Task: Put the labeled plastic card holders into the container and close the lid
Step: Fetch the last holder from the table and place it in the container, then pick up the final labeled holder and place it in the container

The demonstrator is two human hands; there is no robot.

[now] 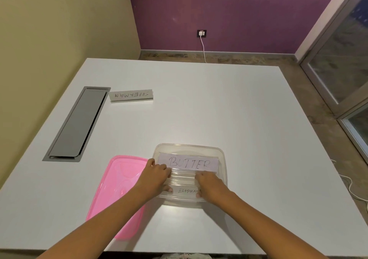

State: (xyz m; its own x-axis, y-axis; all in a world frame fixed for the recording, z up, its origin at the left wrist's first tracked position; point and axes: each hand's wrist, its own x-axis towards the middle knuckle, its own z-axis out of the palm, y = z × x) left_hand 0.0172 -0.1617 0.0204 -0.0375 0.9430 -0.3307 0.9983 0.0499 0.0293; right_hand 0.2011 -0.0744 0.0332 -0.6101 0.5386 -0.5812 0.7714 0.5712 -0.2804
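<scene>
Room: purple back wall with a socket (202,33) and a white cable (204,49) hanging from it; a beige wall on the left and a glazed door on the right.
Surface: white table (219,109) with a grey cable hatch (77,123) set in along its left edge.
Container: clear container (223,153), open, near the middle of the table's near edge. It already holds the BUTTER holder (189,162) and, nearer the person, the ELEPHANT holder (188,191).
Lid: pink lid (111,189) flat on the table, just beside the container's left wall.
Left hand: left hand (155,177) has its fingers curled at the BUTTER holder's left end.
Right hand: right hand (209,185) has its fingers curled over the BUTTER holder's near right edge. It looks like a pinch, though clear plastic on clear plastic makes that hard to confirm.
Key relation: SUPERMAN holder (131,95) stands well apart, toward the far-left corner by the hatch's far end — away and to the left of both hands. Its long axis runs parallel to the far edge, the same way the container's holders lie.
Nearer hand: the left one — probably the one to reach.
</scene>
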